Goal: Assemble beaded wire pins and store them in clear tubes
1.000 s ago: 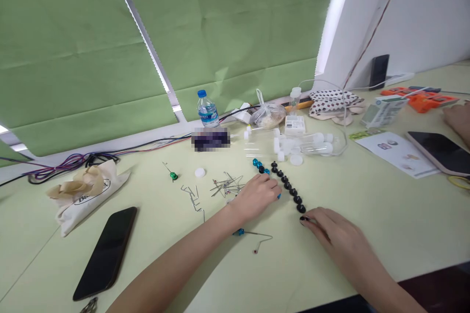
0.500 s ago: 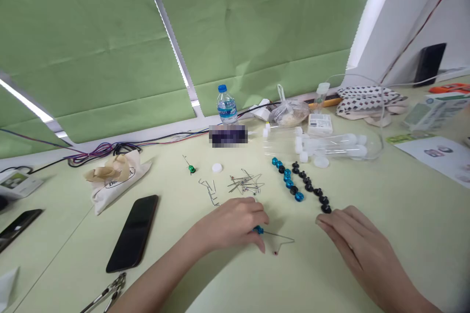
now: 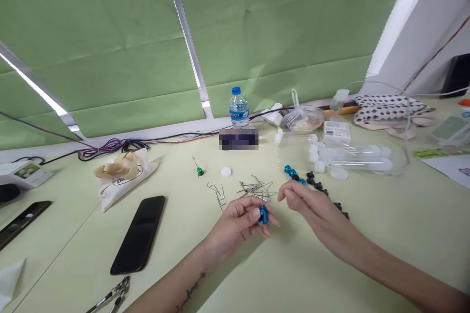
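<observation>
My left hand [image 3: 244, 220] is closed round a small shiny blue metal part [image 3: 263, 215], held upright above the table, a thin wire rising from its top. To its right, my right hand [image 3: 306, 205] has its fingers curled and pressed together; whatever they may hold is hidden. Behind the hands lies a pile of bent metal wires [image 3: 257, 187], with short angled metal pins [image 3: 219, 195] to its left. A row of blue and black round parts [image 3: 292, 172] and a row of small black knobs [image 3: 318, 186] are partly covered by my right hand and forearm.
A green part with a wire [image 3: 199, 171] and a white cap [image 3: 226, 171] lie farther back. At left are a phone [image 3: 138, 234], pliers [image 3: 113, 296] and a cloth pouch [image 3: 127, 183]. Clear plastic tubes [image 3: 348, 156] and a water bottle [image 3: 239, 110] are at the rear.
My left hand has lifted and turned the blue part upright. From the near end of the black row, my right hand has come left towards it. The view has shifted slightly left.
</observation>
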The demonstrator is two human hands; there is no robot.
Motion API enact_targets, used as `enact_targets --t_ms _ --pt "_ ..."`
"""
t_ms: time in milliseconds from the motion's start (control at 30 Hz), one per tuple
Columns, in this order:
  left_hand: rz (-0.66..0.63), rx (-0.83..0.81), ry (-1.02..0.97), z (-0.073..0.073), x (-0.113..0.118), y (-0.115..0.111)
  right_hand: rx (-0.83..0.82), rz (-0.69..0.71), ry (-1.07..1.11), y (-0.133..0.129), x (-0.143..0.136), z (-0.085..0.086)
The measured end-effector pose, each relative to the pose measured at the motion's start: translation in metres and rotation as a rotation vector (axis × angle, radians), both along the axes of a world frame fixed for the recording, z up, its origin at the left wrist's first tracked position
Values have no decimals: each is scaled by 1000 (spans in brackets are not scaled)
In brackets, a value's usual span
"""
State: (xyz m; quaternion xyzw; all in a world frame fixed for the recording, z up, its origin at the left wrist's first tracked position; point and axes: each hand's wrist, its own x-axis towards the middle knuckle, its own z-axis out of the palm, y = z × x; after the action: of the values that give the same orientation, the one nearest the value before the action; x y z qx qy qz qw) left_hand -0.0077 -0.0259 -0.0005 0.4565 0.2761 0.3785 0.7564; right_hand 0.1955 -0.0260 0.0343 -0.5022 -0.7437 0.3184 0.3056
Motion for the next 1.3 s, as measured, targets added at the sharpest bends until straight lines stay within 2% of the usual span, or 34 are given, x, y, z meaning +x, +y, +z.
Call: enact_targets --t_ms 100,233,300,367,567,800,1033,1300 --pt "79 -65 -63 -4 0 -1 -67 151 45 10 -12 -11" --pt "126 -78 -64 -11 -1 3 -192 102 210 11 -11 -37" --pt "142 -74 -39 -14 0 4 -226 95 222 9 -7 -46" --pt "160 -72 9 -16 1 3 -191 104 176 6 -4 -50" --pt "192 -83 158 -12 8 -4 -61 129 125 1 -4 -49" --pt "220 -112 109 -8 6 -5 -180 124 85 -6 -4 -51" --pt "255 -87 159 -13 6 -5 -34 158 -61 -8 -7 -46" --pt "276 -45 236 -10 8 -4 -114 132 -49 -8 -7 -44"
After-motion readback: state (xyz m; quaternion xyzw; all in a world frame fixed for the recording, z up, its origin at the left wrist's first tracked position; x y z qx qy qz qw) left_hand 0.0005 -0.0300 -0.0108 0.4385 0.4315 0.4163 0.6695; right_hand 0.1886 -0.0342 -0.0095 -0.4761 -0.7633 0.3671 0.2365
